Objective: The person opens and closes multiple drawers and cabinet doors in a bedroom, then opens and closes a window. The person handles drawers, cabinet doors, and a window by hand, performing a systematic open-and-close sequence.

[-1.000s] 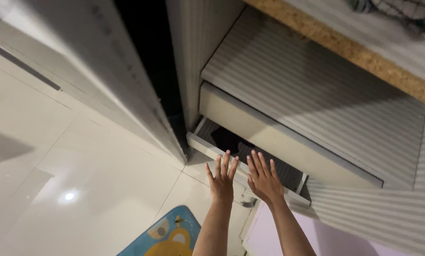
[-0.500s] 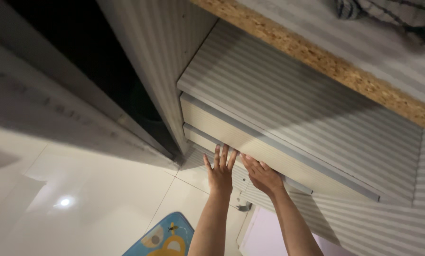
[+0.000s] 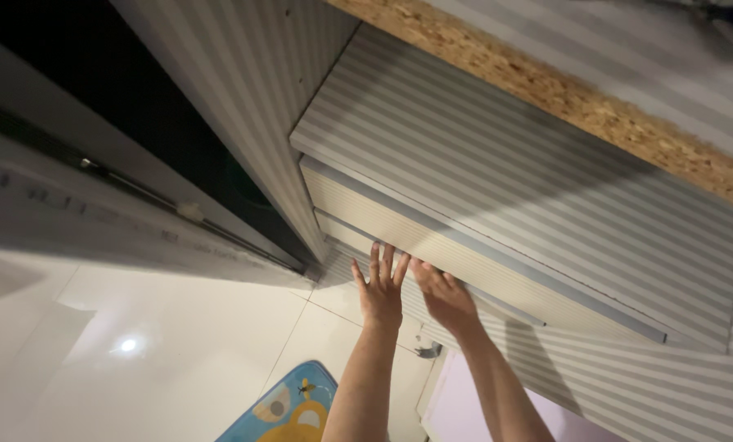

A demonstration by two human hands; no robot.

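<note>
Far left there's a glossy white tiled floor (image 3: 137,360) with a lamp glare on it, and above that the dark gap of an open sliding wardrobe door (image 3: 96,213) with its metal track showing. Down at the bottom edge a blue and yellow cartoon mat (image 3: 288,413) pokes in, soft-looking with rounded corners. Then the hands: the left hand (image 3: 380,288) is flat, fingers spread wide and pointing up, palm pressed on the front of the lower drawer (image 3: 358,241), so an open grip, holding nothing. Right next to it, nearly touching, the right hand (image 3: 442,293) is also flat against that same drawer front, fingers tipped up under the lip of the upper drawer (image 3: 464,245); open too, nothing clutched. The lower drawer sits low in the cabinet, just under the upper one, pretty much flush. Both drawer fronts are long pale boards with fine ribbed stripes, long axis running diagonally from upper left down to lower right. Top right is a shelf edge (image 3: 563,98) of raw speckled chipboard.
</note>
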